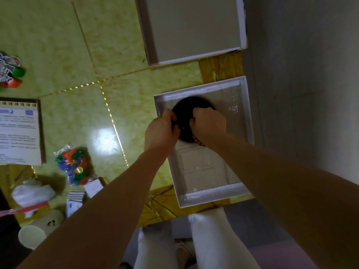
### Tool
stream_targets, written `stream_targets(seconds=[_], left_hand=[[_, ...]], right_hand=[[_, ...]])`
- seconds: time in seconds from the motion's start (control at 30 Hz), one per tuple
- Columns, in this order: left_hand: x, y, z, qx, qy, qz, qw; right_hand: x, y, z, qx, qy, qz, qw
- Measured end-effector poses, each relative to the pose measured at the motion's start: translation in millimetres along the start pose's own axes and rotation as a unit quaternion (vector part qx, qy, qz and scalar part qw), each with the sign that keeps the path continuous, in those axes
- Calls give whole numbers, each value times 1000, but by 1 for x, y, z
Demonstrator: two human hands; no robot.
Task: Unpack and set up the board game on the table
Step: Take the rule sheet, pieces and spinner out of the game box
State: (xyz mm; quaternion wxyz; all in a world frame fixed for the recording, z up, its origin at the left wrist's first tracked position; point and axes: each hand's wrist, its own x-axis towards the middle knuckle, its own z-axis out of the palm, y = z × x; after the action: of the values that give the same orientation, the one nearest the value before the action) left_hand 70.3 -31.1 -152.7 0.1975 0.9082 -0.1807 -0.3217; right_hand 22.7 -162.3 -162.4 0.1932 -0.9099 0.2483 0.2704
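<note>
A white game box bottom (243,133) with a clear plastic insert lies at the table's right edge. A round black piece (187,109) sits in the insert's upper part. My left hand (162,131) grips the piece's left edge with curled fingers. My right hand (208,123) curls over its right side, and something reddish shows just under that wrist. The empty box lid (194,28) lies upside down farther back. A rule sheet (18,133) rests at the left, and a clear bag of coloured plastic pieces (74,165) lies in front of it.
The table top (64,45) is glossy green-yellow tile. Printed figures on red and green stands (10,72) stand at the far left. Small card stacks (85,193), crumpled white tissue (32,193) and a paper cup (31,236) crowd the near left corner. A grey wall runs along the right.
</note>
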Motion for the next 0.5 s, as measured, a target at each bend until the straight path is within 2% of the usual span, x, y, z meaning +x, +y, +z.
stream_targets(seconds=[0.5], left_hand=[[-14, 0, -10, -150, -12, -69, 986]], right_hand=[[-21, 7, -3, 41, 41, -36, 998]])
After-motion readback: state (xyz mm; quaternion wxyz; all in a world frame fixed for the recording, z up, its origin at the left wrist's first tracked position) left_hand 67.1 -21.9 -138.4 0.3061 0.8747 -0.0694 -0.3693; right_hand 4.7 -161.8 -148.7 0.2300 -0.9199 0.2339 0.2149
